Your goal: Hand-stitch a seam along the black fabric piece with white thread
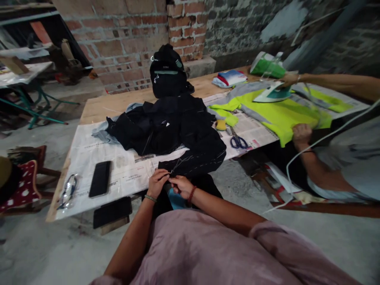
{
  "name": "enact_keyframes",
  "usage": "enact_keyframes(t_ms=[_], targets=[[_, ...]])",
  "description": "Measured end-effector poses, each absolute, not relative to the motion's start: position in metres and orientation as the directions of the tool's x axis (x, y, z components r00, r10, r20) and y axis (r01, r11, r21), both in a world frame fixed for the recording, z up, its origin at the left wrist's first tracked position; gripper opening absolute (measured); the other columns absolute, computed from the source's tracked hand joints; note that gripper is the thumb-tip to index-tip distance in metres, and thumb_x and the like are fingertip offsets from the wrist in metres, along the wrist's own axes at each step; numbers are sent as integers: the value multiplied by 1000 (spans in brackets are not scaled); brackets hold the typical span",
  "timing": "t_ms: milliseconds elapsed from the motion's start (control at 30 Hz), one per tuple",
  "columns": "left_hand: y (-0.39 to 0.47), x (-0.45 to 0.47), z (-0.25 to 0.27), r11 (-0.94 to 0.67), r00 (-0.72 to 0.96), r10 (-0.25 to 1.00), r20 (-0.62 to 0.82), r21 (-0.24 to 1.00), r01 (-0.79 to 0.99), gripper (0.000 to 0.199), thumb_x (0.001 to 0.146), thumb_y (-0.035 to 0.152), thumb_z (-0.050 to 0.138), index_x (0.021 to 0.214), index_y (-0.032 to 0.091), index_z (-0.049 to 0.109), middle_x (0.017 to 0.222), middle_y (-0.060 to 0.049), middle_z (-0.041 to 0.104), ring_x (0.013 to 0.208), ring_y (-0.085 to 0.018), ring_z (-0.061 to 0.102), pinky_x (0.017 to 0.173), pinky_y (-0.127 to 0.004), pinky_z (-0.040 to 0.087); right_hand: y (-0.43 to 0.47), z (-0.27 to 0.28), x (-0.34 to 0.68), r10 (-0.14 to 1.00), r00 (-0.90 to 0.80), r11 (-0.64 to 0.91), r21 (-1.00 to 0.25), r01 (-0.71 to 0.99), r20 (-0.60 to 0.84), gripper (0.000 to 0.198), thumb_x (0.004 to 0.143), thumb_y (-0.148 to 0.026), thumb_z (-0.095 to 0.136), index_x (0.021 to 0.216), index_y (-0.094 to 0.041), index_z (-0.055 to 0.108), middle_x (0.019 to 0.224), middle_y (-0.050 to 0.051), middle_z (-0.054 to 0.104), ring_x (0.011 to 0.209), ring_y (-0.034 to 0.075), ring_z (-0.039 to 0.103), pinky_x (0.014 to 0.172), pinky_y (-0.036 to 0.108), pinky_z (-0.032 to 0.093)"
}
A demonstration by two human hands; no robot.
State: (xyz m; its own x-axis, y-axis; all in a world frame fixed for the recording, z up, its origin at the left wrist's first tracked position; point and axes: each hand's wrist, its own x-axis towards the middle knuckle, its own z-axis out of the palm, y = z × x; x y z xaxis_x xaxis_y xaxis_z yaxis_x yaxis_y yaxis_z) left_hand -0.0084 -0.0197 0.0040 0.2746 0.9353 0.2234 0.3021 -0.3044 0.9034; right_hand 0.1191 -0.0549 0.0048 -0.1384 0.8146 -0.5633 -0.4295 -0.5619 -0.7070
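Note:
A black garment point(166, 124) lies bunched on the newspaper-covered table, its near panel marked with long white running stitches. A loose white thread point(181, 160) trails over that panel towards my fingers. My left hand point(158, 183) is closed in a pinch on the garment's near edge. Close beside it, almost touching, my right hand point(181, 186) is closed too, thumb and forefinger pressed together at the same edge. Whether a needle is between the fingers is too small to tell. Under the garment, pale blue-grey cloth point(104, 133) sticks out at the left.
A phone point(100, 179) and glasses point(69, 192) lie left. Scissors point(238, 141) and a yellow piece point(220, 125) lie right of the garment. A black backpack point(168, 73) stands behind. At right, a co-worker holds an iron point(273, 93) on a neon-yellow garment point(279, 116); its cord point(329, 136) hangs nearby.

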Motion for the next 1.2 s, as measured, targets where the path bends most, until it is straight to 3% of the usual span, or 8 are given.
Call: enact_keyframes(t_ms=[133, 267, 400, 567, 733, 933, 1067, 1200], targets=[[-21, -10, 6, -319, 293, 927, 233, 901, 293, 13, 70, 28, 58, 74, 19, 67, 87, -6, 60, 85, -16, 55, 80, -32, 45, -59, 1, 119, 813, -207, -569, -669, -477, -544, 27, 62, -31, 62, 65, -19, 39, 42, -11, 42, 27, 2, 29, 33, 17, 21], [-21, -11, 4, -248, 271, 947, 174, 930, 271, 29, 78, 37, 48, 65, 16, 65, 82, -6, 60, 81, -15, 56, 75, -29, 46, -63, -8, 121, 833, -105, -551, -796, -250, -543, 19, 62, -26, 60, 61, -18, 42, 38, -11, 38, 28, 3, 28, 33, 18, 18], [-19, -9, 2, -32, 194, 981, -4, 982, 186, 34, 78, 43, 44, 79, 15, 62, 76, -5, 60, 67, -13, 57, 57, -24, 48, -66, -14, 129, 897, 3, -440, -894, 77, -442, 12, 65, -22, 54, 58, -17, 46, 41, -8, 41, 35, 4, 33, 39, 18, 23], [-16, -10, 13, 31, 323, 943, -75, 990, 138, 40, 68, 34, 60, 104, 18, 54, 93, -6, 60, 79, -15, 58, 63, -25, 48, -67, -14, 135, 955, 18, -291, -932, 217, -294, 13, 67, -25, 52, 58, -16, 50, 47, -6, 45, 46, 6, 39, 45, 17, 28], [-17, -10, 28, -25, 453, 885, -112, 958, 285, 63, 61, 27, 66, 119, 21, 44, 86, -2, 59, 76, -13, 56, 65, -23, 45, -68, -13, 134, 979, 13, -202, -946, 253, -206, 16, 70, -30, 51, 60, -17, 51, 51, -5, 46, 50, 7, 39, 47, 18, 30], [-16, -2, 31, -119, 442, 891, -103, 886, 447, 53, 65, 25, 60, 116, 23, 48, 64, 5, 56, 60, -10, 52, 60, -23, 42, -70, -10, 134, 999, -7, -45, -931, 363, -51, 16, 73, -24, 48, 60, -17, 53, 56, -3, 50, 54, 8, 41, 52, 18, 32], [-14, 0, 27, 35, 328, 934, -145, 947, 319, 50, 62, 22, 61, 111, 20, 51, 62, 5, 55, 57, -9, 51, 58, -22, 42, -70, -10, 136, 999, -21, -22, -911, 411, -34, 13, 72, -20, 49, 61, -17, 55, 58, -2, 54, 55, 9, 44, 54, 19, 32], [-13, 0, 28, 248, 169, 955, -245, 969, 3, 49, 62, 24, 63, 108, 19, 49, 67, 3, 56, 60, -10, 56, 58, -24, 45, -70, -11, 138, 998, -18, -42, -900, 433, -55, 12, 71, -16, 48, 61, -17, 55, 58, -2, 54, 56, 9, 45, 54, 19, 32]])
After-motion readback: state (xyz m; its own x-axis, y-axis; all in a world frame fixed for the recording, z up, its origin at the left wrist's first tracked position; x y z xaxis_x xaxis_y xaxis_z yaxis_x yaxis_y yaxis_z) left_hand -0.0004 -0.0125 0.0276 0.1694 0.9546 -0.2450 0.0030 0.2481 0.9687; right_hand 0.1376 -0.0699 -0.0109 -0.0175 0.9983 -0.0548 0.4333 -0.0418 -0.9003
